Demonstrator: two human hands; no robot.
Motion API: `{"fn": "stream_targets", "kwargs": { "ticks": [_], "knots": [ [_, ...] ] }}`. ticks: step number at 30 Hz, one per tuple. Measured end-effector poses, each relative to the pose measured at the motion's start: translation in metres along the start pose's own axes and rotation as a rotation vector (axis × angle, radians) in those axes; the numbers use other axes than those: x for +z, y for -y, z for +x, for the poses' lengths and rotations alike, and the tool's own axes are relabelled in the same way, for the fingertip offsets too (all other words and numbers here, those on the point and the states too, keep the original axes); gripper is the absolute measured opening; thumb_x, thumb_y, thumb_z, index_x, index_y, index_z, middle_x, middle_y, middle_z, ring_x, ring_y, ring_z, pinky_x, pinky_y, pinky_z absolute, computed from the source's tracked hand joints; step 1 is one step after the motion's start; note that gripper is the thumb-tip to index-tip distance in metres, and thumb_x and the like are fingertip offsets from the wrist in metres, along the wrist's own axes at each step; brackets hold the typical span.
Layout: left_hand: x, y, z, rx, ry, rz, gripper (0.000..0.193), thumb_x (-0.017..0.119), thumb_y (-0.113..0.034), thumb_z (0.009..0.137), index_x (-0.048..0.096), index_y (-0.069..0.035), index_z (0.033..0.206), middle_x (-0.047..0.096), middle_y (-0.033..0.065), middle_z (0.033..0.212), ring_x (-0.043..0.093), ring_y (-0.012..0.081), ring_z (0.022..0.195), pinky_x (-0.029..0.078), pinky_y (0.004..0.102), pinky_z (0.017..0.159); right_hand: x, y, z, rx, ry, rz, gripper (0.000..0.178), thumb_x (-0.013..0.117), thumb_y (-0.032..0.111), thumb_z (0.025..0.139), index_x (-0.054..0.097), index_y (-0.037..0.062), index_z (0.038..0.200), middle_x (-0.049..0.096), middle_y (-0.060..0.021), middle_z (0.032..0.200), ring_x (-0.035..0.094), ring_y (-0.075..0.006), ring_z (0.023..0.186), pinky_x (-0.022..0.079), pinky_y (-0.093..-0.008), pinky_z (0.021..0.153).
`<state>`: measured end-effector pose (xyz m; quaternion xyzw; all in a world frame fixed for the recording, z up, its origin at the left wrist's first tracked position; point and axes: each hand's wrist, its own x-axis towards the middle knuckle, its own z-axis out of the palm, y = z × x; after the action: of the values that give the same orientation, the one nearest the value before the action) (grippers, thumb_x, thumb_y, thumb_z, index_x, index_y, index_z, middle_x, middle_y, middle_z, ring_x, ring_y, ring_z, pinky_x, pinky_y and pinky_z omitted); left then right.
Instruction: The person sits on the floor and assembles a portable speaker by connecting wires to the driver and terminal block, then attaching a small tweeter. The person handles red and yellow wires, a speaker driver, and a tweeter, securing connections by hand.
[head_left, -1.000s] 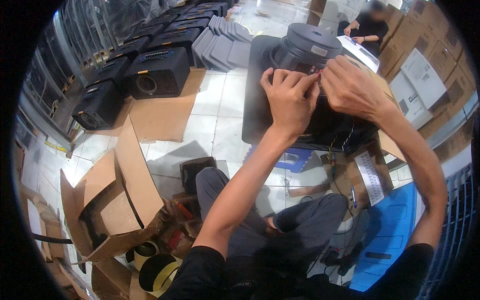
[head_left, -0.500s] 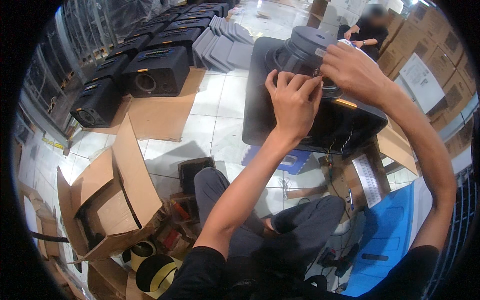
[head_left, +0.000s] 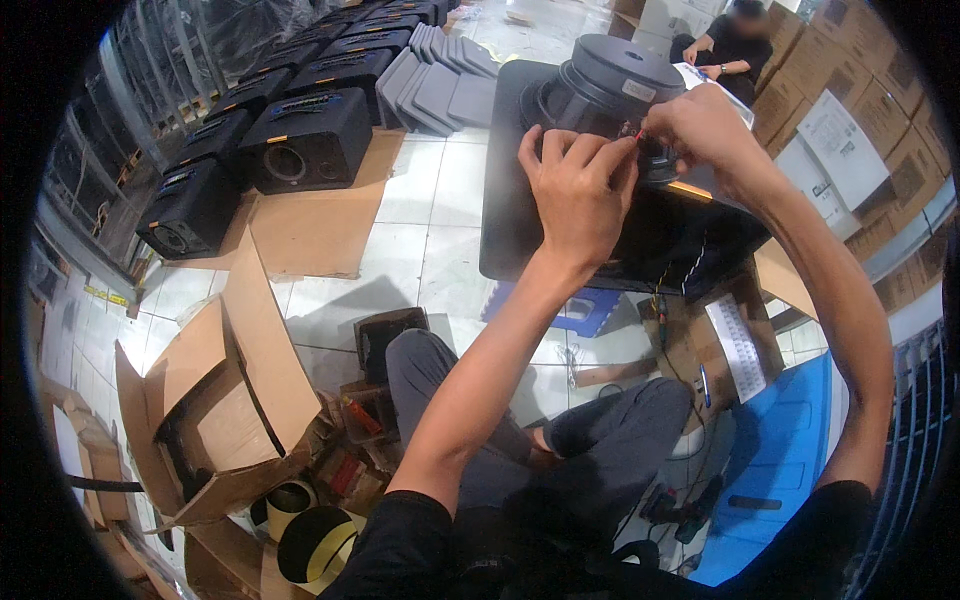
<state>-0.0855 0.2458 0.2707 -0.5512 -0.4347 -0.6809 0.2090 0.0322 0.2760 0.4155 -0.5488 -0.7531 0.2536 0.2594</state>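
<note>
White floor tiles (head_left: pixel 400 250), stacked cartons (head_left: pixel 882 135) at right; one upturned speaker driver (head_left: pixel 622 72) on one black cabinet (head_left: pixel 520 225). Right hand (head_left: pixel 712 130) pinches one red piece (head_left: pixel 641 134) beside it; left hand's (head_left: pixel 580 200) grip hidden.

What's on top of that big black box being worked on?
A round black speaker driver stands there; an orange strip shows near the edge. The left hand and right hand are at the driver's near side. The surface beneath driver and hands is hidden.

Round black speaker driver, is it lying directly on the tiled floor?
No, the speaker driver sits on top of the black cabinet.
</note>
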Motion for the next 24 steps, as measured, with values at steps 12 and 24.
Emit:
{"fn": "stream_targets", "kwargs": {
  "ticks": [12,24],
  "knots": [
    [0.0,0.0,0.0,-0.004,0.011,0.007,0.015,0.081,-0.014,0.081,0.078,-0.013,0.096,0.071,-0.0001,0.087,0.062,0.0217,0.09,0.038,0.0439,0.098,0.01,-0.023,-0.007,0.263,0.071,0.689,0.015,0.062,0.012,0.093,0.065,0.0027,0.081,0.053,-0.0016,0.073,0.047,-0.0105,0.062,0.045,-0.0288,0.057],
    [-0.002,-0.003,0.002,-0.02,0.035,-0.002,0.013,0.08,-0.014,0.083,0.079,-0.012,0.095,0.072,0.0013,0.085,0.062,0.0216,0.088,0.038,0.0418,0.098,0.0,-0.046,-0.015,-0.978,-0.308,-0.406,0.017,0.074,0.012,0.088,0.072,-0.0015,0.099,0.07,-0.0158,0.094,0.066,-0.0328,0.089,0.054,-0.0388,0.082]
  ]
}}
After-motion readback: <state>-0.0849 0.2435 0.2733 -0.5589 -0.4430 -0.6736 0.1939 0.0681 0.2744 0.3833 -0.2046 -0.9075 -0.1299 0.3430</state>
